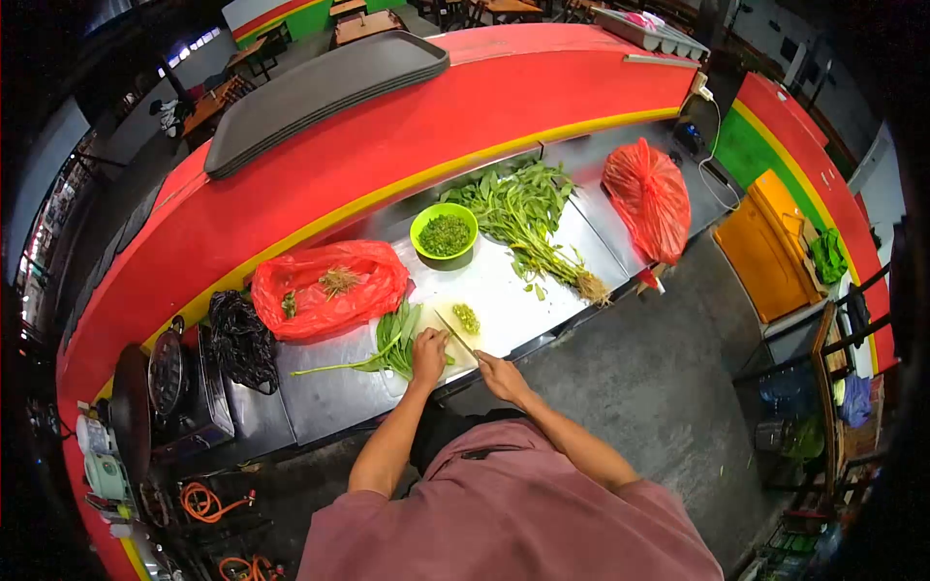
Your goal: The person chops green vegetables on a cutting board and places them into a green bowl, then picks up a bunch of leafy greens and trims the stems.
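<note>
My left hand (429,354) is closed on the green stalks (395,351), whose leaves spread to its left on the white cutting board (463,355). In my right hand (500,376) is the handle of a knife (453,332), its blade slanting up and left across the board, close to my left fingers. A small heap of chopped green pieces (466,319) lies just beyond the blade. Farther back stands a lime-green bowl (444,258) holding chopped greens. Right of the bowl lies a large bunch of leafy greens (528,218) with roots at its near end.
An open red plastic bag (329,312) with root scraps and a black bag (242,341) are at the left, beside a stove (201,397). A tied red bag (647,200) sits at the right. Dark trays (325,102) rest on the red wall.
</note>
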{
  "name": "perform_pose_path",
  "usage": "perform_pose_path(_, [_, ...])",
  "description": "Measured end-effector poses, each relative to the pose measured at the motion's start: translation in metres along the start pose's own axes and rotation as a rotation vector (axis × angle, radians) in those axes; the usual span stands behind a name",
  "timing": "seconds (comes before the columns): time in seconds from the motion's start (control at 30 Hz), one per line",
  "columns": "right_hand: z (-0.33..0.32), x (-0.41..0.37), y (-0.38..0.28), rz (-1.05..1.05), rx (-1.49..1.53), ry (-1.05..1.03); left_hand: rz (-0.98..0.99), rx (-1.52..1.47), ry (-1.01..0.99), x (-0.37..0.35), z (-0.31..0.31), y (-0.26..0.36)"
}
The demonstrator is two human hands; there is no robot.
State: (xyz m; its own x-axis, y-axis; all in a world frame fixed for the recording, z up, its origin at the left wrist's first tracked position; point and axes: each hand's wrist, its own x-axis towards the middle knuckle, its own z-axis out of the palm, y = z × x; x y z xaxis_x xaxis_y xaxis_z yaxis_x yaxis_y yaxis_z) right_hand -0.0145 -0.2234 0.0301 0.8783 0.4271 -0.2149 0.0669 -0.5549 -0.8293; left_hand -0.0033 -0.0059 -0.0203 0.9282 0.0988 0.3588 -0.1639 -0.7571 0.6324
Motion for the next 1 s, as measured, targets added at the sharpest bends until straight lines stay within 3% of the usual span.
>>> perform_pose_path(0.27, [0.024, -0.007, 0.010, -0.113, -0.265, 0.100, 0.017, 0.019, 0.054, -0.009, 0.004, 0.003])
perform_pose_path(0.47, [0.033, 0.005, 0.005, -0.071, -0.378, 0.071, -0.063, -0.017, 0.049, -0.012, 0.004, 0.007])
perform_pose_path(0.53, [0.025, 0.003, -0.005, -0.055, -0.407, 0.058, -0.080, 0.102, -0.015, -0.012, 0.002, 0.008])
perform_pose_path(0.73, [0.022, -0.005, -0.021, 0.063, -0.257, 0.053, -0.057, -0.020, 0.079, -0.013, 0.005, 0.005])
perform_pose_path(0.8, [0.009, -0.012, -0.026, 0.179, 0.052, -0.007, -0.086, 0.025, 0.003, -0.013, 0.001, 0.009])
perform_pose_path(1.0, [0.003, -0.024, -0.006, 0.116, -0.012, 0.014, -0.082, 0.000, 0.024, -0.018, 0.001, 0.012])
